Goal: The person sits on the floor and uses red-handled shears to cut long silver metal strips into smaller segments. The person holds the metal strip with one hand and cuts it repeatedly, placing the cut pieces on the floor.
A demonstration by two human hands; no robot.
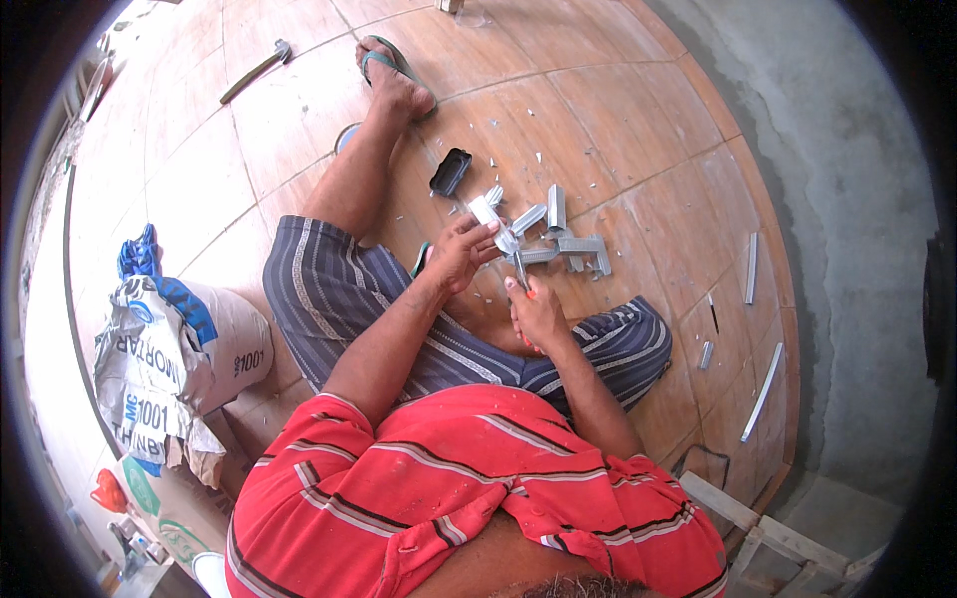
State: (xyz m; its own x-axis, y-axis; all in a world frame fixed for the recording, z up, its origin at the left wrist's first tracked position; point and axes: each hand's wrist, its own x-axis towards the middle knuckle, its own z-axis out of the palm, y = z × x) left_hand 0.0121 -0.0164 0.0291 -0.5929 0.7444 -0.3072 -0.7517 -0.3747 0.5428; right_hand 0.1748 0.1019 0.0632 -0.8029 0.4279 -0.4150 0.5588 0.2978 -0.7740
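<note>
My left hand (461, 253) grips a short white plastic profile piece (490, 216) above the floor between my legs. In my right hand (539, 317) are pliers or cutters (520, 271) with orange-red handles. Their metal jaws touch or lie close to the near end of the white piece; the exact contact is too small to tell. Just beyond and to the right lie several cut grey-white profile pieces (556, 206), some overlapping. A black open plastic tray (451, 172) sits on the tiles past my left hand.
White scraps dot the tiled floor (638, 149). A hammer (257, 78) lies far left, near my sandalled foot (394, 95). Thin strips (762, 393) lie at right beside the concrete edge. A torn printed bag (189, 344) stands left; a wooden frame (788, 543) is at lower right.
</note>
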